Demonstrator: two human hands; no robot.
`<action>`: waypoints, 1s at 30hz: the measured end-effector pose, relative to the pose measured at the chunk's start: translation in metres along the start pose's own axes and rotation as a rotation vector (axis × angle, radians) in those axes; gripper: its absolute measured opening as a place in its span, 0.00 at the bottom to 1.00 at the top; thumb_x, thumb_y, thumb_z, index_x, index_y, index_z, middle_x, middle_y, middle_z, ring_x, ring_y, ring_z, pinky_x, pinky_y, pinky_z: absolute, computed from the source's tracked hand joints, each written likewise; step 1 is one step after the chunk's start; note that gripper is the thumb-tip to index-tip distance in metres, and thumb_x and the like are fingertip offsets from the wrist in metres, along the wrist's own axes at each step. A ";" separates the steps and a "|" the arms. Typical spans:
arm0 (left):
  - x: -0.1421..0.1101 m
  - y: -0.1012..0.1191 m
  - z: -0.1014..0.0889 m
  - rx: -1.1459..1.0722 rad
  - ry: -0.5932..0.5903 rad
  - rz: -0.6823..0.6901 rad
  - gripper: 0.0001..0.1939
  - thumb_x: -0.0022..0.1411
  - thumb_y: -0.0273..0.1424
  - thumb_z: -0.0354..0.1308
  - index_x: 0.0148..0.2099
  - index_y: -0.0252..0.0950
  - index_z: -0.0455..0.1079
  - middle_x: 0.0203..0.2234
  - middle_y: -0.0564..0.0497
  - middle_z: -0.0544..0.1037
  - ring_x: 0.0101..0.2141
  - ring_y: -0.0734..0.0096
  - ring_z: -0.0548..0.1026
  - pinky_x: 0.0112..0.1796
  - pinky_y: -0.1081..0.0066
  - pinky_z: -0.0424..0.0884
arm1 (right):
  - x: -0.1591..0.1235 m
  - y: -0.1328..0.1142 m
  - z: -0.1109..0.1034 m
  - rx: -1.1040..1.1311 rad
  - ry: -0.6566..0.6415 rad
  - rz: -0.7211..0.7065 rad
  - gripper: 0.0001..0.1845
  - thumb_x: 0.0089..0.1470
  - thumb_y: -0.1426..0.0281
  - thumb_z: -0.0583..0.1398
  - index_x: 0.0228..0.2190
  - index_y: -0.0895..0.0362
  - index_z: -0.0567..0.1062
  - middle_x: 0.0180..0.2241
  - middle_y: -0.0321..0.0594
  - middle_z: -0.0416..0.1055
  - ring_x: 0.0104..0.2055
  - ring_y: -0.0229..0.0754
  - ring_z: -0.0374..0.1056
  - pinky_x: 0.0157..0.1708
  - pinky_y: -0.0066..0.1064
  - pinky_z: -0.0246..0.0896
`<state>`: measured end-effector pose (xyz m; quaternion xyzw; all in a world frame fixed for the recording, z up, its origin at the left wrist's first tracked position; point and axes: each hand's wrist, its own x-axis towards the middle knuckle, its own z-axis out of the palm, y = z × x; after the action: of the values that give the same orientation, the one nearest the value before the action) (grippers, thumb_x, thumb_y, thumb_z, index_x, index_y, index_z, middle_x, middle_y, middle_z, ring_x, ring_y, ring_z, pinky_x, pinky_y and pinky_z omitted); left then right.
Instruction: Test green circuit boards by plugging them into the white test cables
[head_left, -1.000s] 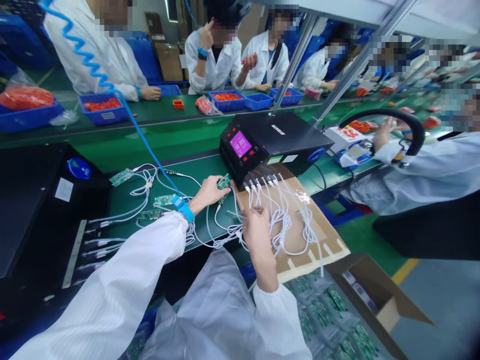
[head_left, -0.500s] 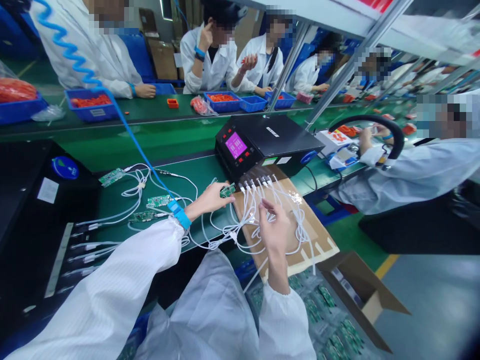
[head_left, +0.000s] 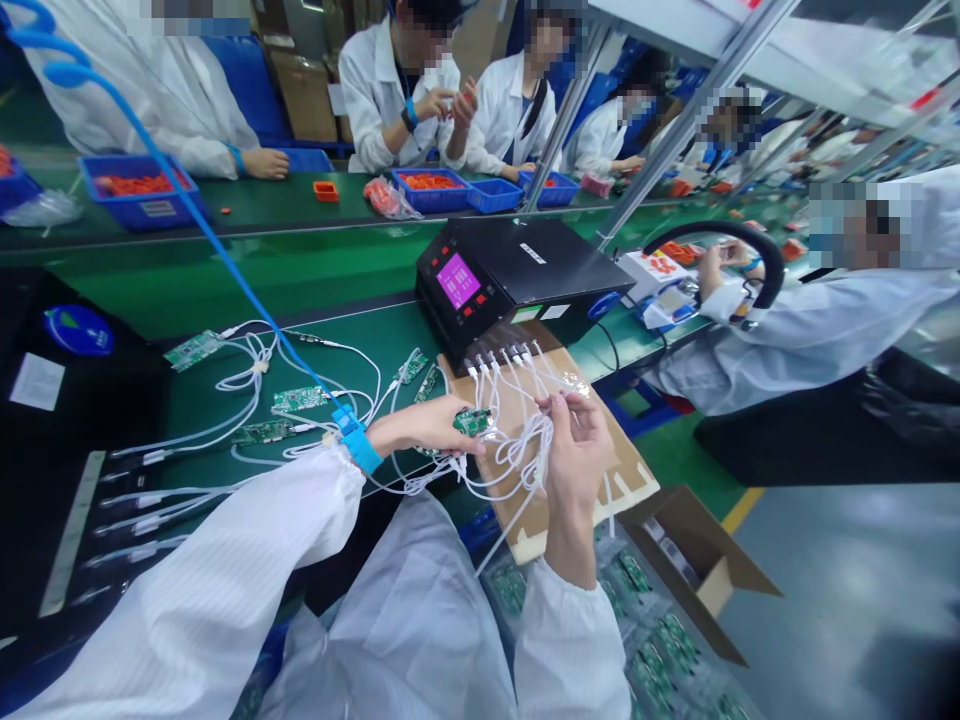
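Note:
My left hand (head_left: 426,424), with a blue wrist strap (head_left: 361,445) around its wrist, grips a small green circuit board (head_left: 471,422) between thumb and fingers. To its right, my right hand (head_left: 576,445) is closed in a pinch on a thin white cable (head_left: 534,430); the cable's end is hard to make out. Below and between the hands lies a tangle of white cables (head_left: 517,455) on a cardboard sheet (head_left: 630,465). Their plugs (head_left: 495,362) run into the front of a black tester (head_left: 517,270) with a lit purple screen (head_left: 459,287).
Several circuit boards (head_left: 300,399) on cables lie left on the green bench. A second black box (head_left: 45,420) stands far left. A coiled blue cord (head_left: 217,250) crosses to my wrist. Bagged boards (head_left: 652,650) and an open carton (head_left: 697,560) sit lower right. Co-workers sit across and right.
My left hand has brought the circuit board lower and nearer. My right hand has shifted right and pinches a cable. A co-worker opposite has lowered a raised hand. The view has shifted slightly.

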<state>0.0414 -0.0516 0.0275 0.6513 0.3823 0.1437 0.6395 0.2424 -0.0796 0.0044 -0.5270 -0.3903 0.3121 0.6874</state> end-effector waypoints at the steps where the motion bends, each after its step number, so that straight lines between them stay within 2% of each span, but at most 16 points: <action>1: 0.001 -0.003 0.000 -0.003 -0.017 -0.011 0.15 0.54 0.39 0.70 0.36 0.34 0.73 0.21 0.55 0.73 0.21 0.74 0.68 0.25 0.73 0.64 | 0.001 0.000 0.000 0.043 0.003 0.008 0.19 0.55 0.57 0.70 0.39 0.56 0.73 0.37 0.38 0.78 0.41 0.43 0.80 0.52 0.44 0.74; 6: 0.002 -0.009 0.002 0.016 -0.062 -0.012 0.16 0.50 0.35 0.73 0.38 0.35 0.76 0.30 0.50 0.80 0.26 0.72 0.73 0.27 0.74 0.67 | 0.003 0.001 0.007 0.242 -0.009 0.029 0.19 0.56 0.58 0.69 0.38 0.53 0.68 0.37 0.35 0.75 0.40 0.41 0.79 0.54 0.48 0.75; 11: -0.002 -0.005 0.001 0.056 -0.148 -0.025 0.15 0.50 0.34 0.74 0.40 0.37 0.78 0.37 0.47 0.84 0.28 0.71 0.77 0.28 0.74 0.68 | 0.010 0.003 0.014 0.264 0.004 -0.015 0.19 0.60 0.57 0.67 0.38 0.52 0.64 0.39 0.37 0.75 0.43 0.42 0.78 0.58 0.52 0.73; 16: -0.004 -0.003 0.001 0.017 -0.201 -0.023 0.18 0.46 0.34 0.77 0.40 0.37 0.79 0.37 0.46 0.86 0.30 0.67 0.79 0.28 0.74 0.69 | 0.018 0.008 0.021 0.285 0.049 -0.072 0.17 0.62 0.56 0.64 0.39 0.51 0.62 0.38 0.38 0.74 0.44 0.43 0.79 0.59 0.52 0.72; 21: -0.009 0.001 -0.002 0.076 -0.195 0.015 0.12 0.51 0.34 0.74 0.38 0.36 0.80 0.34 0.47 0.85 0.29 0.69 0.78 0.28 0.74 0.68 | 0.018 0.008 0.024 0.305 0.076 -0.071 0.17 0.61 0.56 0.63 0.39 0.51 0.62 0.35 0.34 0.73 0.40 0.41 0.78 0.56 0.47 0.73; 24: -0.012 0.009 -0.006 0.091 -0.138 0.043 0.13 0.55 0.37 0.72 0.40 0.35 0.80 0.33 0.48 0.84 0.27 0.72 0.75 0.27 0.74 0.67 | 0.011 0.000 0.017 0.088 -0.052 -0.082 0.15 0.63 0.57 0.63 0.40 0.52 0.66 0.29 0.31 0.71 0.33 0.39 0.74 0.45 0.39 0.75; 26: -0.014 0.016 -0.009 0.086 -0.067 0.098 0.13 0.57 0.37 0.71 0.40 0.35 0.79 0.33 0.49 0.83 0.27 0.72 0.75 0.28 0.74 0.67 | 0.004 -0.007 0.009 -0.151 -0.222 -0.110 0.13 0.64 0.57 0.62 0.41 0.53 0.70 0.29 0.33 0.73 0.32 0.40 0.73 0.39 0.36 0.72; 28: -0.013 0.021 -0.011 0.090 0.038 0.154 0.13 0.56 0.37 0.72 0.40 0.34 0.79 0.33 0.49 0.83 0.30 0.69 0.76 0.32 0.73 0.69 | -0.003 -0.013 -0.001 -0.365 -0.419 -0.159 0.13 0.66 0.57 0.60 0.40 0.54 0.74 0.32 0.37 0.76 0.35 0.42 0.74 0.40 0.35 0.70; 30: -0.009 0.023 -0.011 0.097 0.202 0.171 0.17 0.52 0.36 0.75 0.42 0.34 0.80 0.35 0.47 0.83 0.33 0.65 0.78 0.36 0.70 0.71 | -0.009 -0.017 -0.009 -0.505 -0.560 -0.200 0.15 0.68 0.56 0.58 0.37 0.54 0.76 0.33 0.39 0.77 0.38 0.44 0.74 0.43 0.36 0.68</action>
<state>0.0349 -0.0476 0.0535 0.6940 0.3942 0.2440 0.5509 0.2459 -0.0951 0.0176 -0.5334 -0.6767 0.2696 0.4299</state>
